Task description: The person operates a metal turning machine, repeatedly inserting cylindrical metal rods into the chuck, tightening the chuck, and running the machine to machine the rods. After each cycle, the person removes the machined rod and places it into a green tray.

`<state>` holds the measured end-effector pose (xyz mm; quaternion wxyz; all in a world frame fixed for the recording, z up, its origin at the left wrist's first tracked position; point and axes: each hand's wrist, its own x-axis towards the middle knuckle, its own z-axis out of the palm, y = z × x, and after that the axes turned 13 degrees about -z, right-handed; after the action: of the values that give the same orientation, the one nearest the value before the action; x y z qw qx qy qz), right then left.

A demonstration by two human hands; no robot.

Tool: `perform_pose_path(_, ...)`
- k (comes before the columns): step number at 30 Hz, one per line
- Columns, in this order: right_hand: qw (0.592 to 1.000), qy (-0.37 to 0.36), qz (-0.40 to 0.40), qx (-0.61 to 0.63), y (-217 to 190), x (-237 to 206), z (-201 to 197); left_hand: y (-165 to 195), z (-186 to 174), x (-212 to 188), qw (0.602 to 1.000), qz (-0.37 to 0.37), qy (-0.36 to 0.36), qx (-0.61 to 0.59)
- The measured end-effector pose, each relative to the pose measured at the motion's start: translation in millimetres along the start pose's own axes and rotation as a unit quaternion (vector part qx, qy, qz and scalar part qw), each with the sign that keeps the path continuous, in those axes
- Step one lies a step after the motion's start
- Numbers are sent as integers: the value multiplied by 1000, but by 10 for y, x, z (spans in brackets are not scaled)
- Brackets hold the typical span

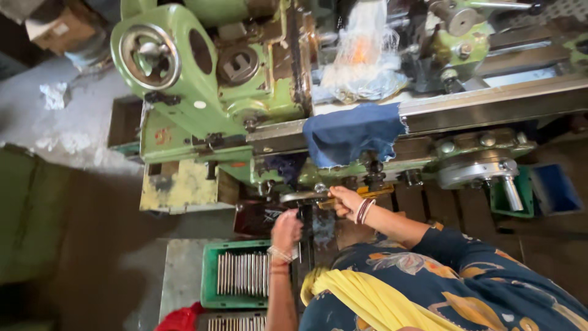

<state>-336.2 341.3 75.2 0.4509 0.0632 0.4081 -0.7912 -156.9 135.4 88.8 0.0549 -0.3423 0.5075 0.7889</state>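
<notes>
You are standing over a green lathe (202, 92), head camera looking straight down.

Left hand (286, 230): it is curling into a fist around something dark and upright just below the machine's front edge. What it is gripping is hidden by the knuckles; I cannot tell the object, only that the fingers are closed.

Right hand (345, 199): it is sitting at about 2 o'clock from the left hand, fingers wrapping the end of a yellowish bar (361, 195) that is running toward 3 o'clock under the machine. A round metal piece (303, 196) is lying just beside it at 9 o'clock.

Around you:
- Blue cloth (352, 135) is draping over the machine's rail at 12 o'clock from your hands, its frayed lower edge hanging near the right hand.
- Green crate (211, 276) of grey metal rods (244, 273) is sitting at 8 o'clock from the left hand.
- Handwheel (149, 56) far off at 10 o'clock.
- Yellow scarf (367, 300) is hanging at your chest.

Risks, as I judge them: the loose cloth, the scarf end and the bangles on both wrists are all close to moving parts and could snag if the machine is turning. With both hands crowding one tight spot, a slip of the bar could pinch fingers against the metal piece.
</notes>
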Motion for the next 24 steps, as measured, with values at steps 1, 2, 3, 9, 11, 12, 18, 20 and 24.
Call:
perform_pose_path(1, 1000, 5, -8, -3, 37, -18, 57, 51, 264, 151, 999, 16, -25, 21)
perform_pose_path(2, 1000, 11, -16, -8, 72, -55, 100, 74, 478, 230, 997, 33, -51, 40)
perform_pose_path(3, 999, 17, -24, -14, 87, -83, 144, 107, 633, 291, 997, 11, -70, 28)
perform_pose_path(9, 995, 19, -5, 102, 12, -323, 83, 218, 1073, 268, 984, -31, -168, -43)
perform_pose_path(11, 995, 31, -18, 94, -19, -402, 21, 212, 1140, 266, 979, -34, -187, -69)
perform_pose_path(12, 995, 35, -26, 91, -23, -437, -3, 201, 1176, 272, 977, -46, -194, -79)
perform_pose_path(18, 986, -89, -74, 117, 16, -640, -40, 66, 1348, 277, 973, -83, -188, -108)
perform_pose_path(20, 990, 3, -142, 15, 7, -701, -47, 28, 1343, 252, 977, -86, -160, -115)
perform_pose_path(24, 599, 39, -577, -554, -45, -762, -91, -9, 1358, 175, 963, -98, -172, -183)
